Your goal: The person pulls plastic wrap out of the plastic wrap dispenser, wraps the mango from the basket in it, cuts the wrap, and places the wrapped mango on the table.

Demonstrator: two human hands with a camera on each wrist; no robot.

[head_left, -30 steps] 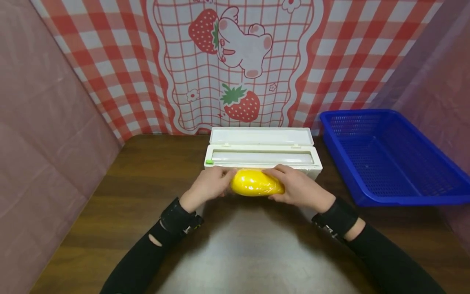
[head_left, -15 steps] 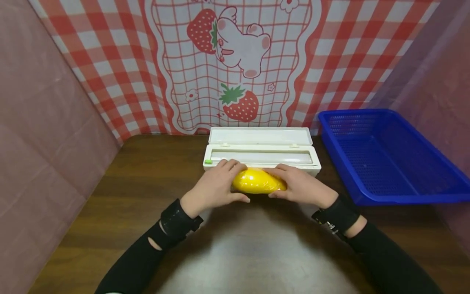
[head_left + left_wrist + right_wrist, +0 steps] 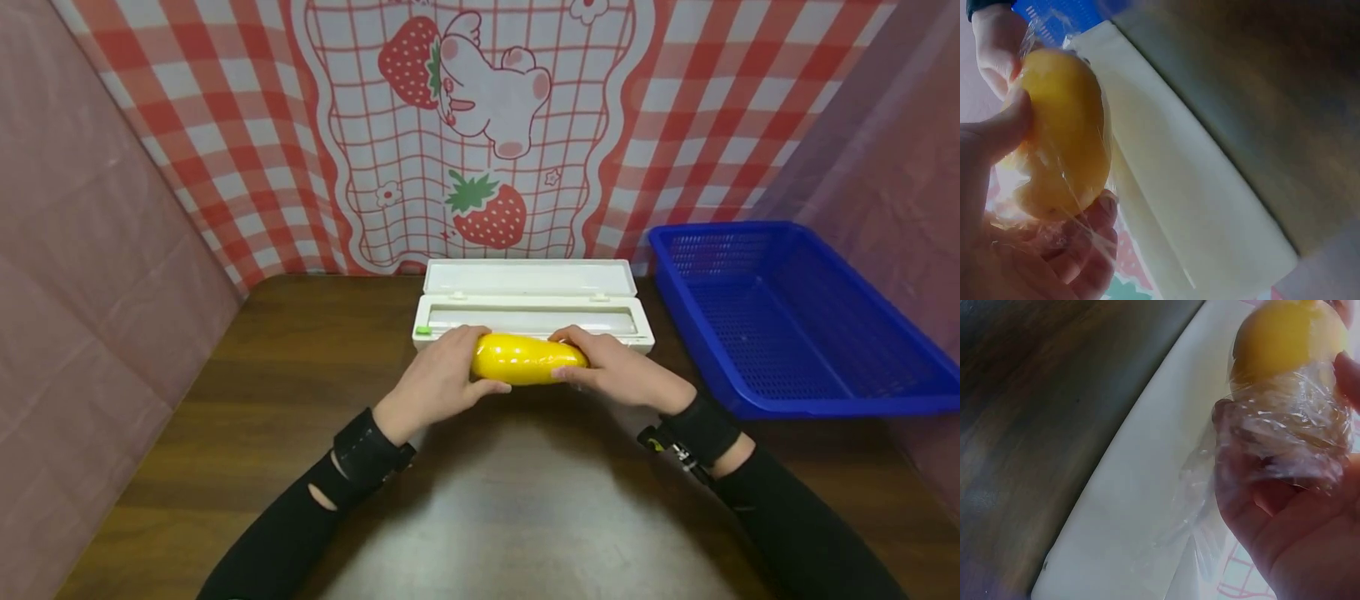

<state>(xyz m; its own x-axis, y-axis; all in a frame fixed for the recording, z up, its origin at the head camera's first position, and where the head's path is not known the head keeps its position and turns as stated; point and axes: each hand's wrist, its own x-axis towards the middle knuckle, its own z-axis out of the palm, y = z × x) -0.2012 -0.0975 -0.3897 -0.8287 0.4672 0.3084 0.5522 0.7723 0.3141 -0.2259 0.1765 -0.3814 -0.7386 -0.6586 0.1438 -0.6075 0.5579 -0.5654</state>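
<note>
A yellow oblong fruit (image 3: 527,359) wrapped in clear cling film is held just in front of the white cling-film dispenser box (image 3: 532,306), whose lid stands open. My left hand (image 3: 438,385) grips its left end, thumb below and fingers over the top. My right hand (image 3: 617,372) grips the right end. In the left wrist view the fruit (image 3: 1063,131) sits in my palm with film (image 3: 1088,225) trailing off it. The right wrist view shows crumpled film (image 3: 1285,434) bunched over the fruit's end (image 3: 1288,337) against my fingers.
A blue plastic basket (image 3: 787,321) stands at the right on the dark wooden table (image 3: 495,508). A red checked cloth with strawberries (image 3: 480,125) hangs behind, and pink walls close in on both sides.
Both hands have lifted the fruit slightly and turned it level, closer to the dispenser. The left hand has closed further round its left end.
</note>
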